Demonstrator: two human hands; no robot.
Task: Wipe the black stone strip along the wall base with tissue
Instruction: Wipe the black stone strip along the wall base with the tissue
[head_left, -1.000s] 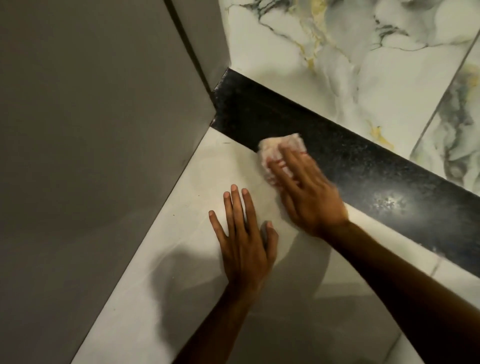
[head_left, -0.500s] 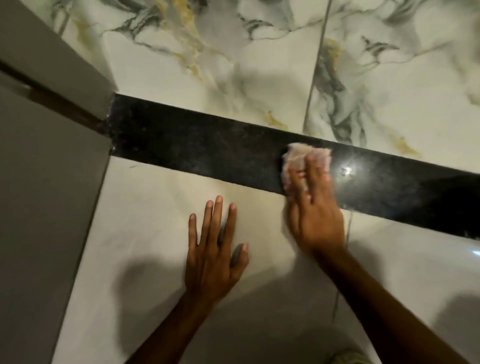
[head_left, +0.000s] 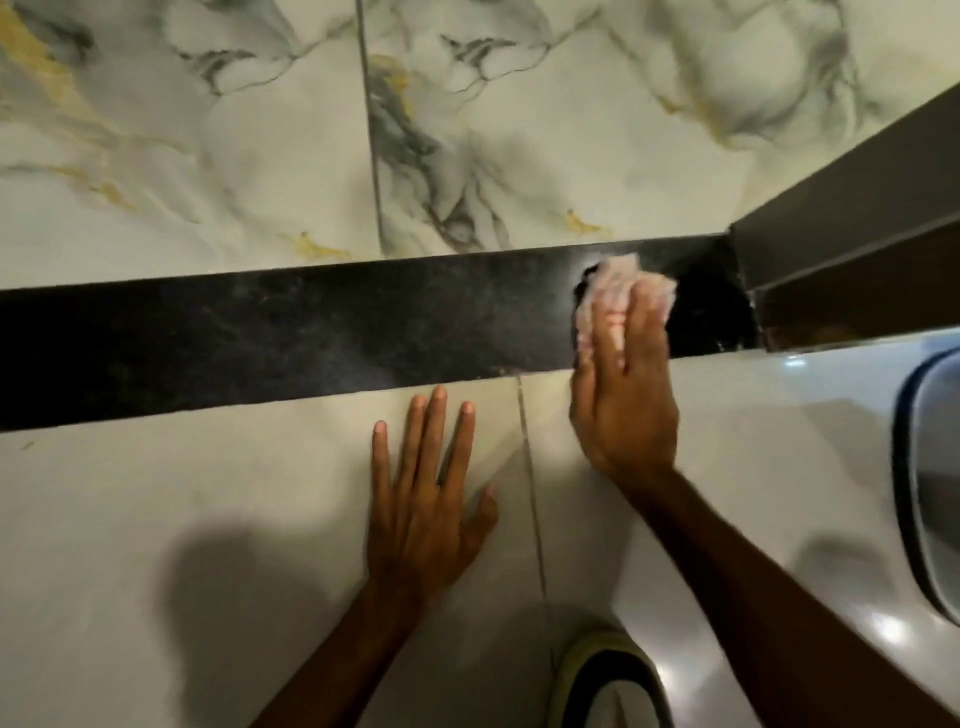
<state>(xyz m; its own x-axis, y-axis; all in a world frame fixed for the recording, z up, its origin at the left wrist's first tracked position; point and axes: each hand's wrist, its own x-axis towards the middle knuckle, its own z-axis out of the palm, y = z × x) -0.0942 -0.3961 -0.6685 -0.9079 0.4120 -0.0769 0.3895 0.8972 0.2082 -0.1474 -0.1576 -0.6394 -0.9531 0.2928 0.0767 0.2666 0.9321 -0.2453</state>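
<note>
The black stone strip (head_left: 311, 332) runs across the view between the marbled wall tiles and the pale floor. My right hand (head_left: 623, 405) presses a crumpled whitish tissue (head_left: 621, 286) flat against the strip near its right end, fingers lying over the tissue. My left hand (head_left: 426, 499) rests palm down on the floor tile just below the strip, fingers spread, holding nothing.
A grey panel or door frame (head_left: 852, 208) closes off the strip at the right. A shiny white rounded fixture with a dark rim (head_left: 919, 467) sits at the right edge. A shoe or slipper (head_left: 602, 680) shows at the bottom. Marbled tiles (head_left: 260, 130) fill the wall above.
My right hand has slid the tissue rightward along the strip toward its right end. My left hand has shifted right on the floor too, and the view has panned right.
</note>
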